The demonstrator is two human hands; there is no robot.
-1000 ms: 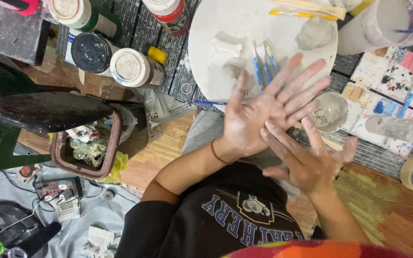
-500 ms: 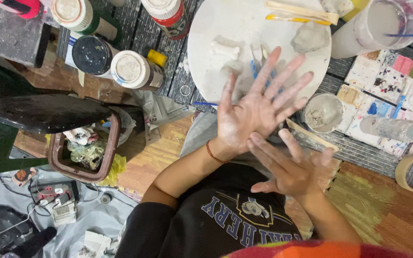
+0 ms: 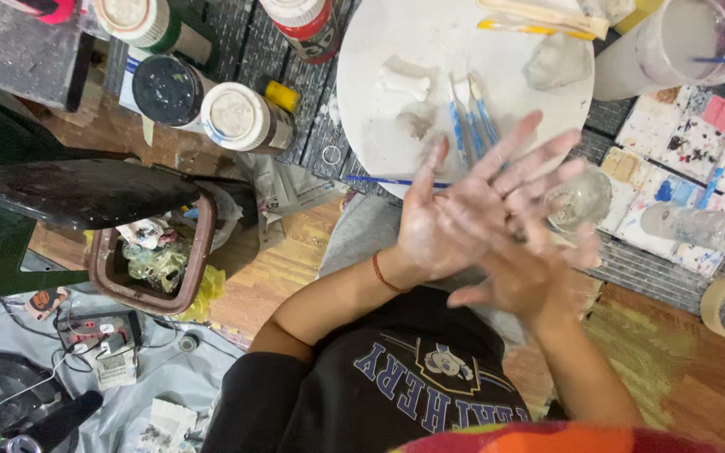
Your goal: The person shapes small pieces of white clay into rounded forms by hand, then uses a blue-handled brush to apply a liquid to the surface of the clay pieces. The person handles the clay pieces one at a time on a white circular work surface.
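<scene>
Left hand and right hand press palm to palm, fingers spread and empty, pale-smeared as if rubbing clay off, just off the near edge of the round white board

Both hands blur in motion; the left hand overlaps the right hand, hiding whether anything lies between their palms.
</scene>
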